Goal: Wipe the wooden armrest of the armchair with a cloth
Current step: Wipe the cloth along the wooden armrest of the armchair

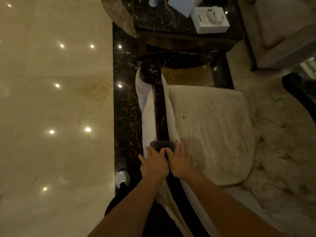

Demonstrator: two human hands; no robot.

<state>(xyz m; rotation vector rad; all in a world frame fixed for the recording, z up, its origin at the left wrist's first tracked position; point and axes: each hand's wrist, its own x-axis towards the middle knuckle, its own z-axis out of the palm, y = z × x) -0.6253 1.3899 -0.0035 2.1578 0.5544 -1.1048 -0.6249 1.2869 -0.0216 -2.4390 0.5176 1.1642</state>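
Observation:
The dark polished wooden armrest [160, 106] of a cream armchair runs away from me, ending in a rounded knob at its far end. A dark grey cloth [161, 145] lies draped over the armrest near its close end. My left hand [153, 164] and my right hand [179, 161] lie side by side on the cloth, fingers pressing it down onto the wood from either side. Most of the cloth is hidden under my hands.
The armchair's cream seat cushion [213, 134] lies to the right. A dark marble side table [171, 19] with a white box [210, 19] stands beyond the armrest. Glossy beige floor [54, 108] spreads left. My shoe [122, 177] shows below.

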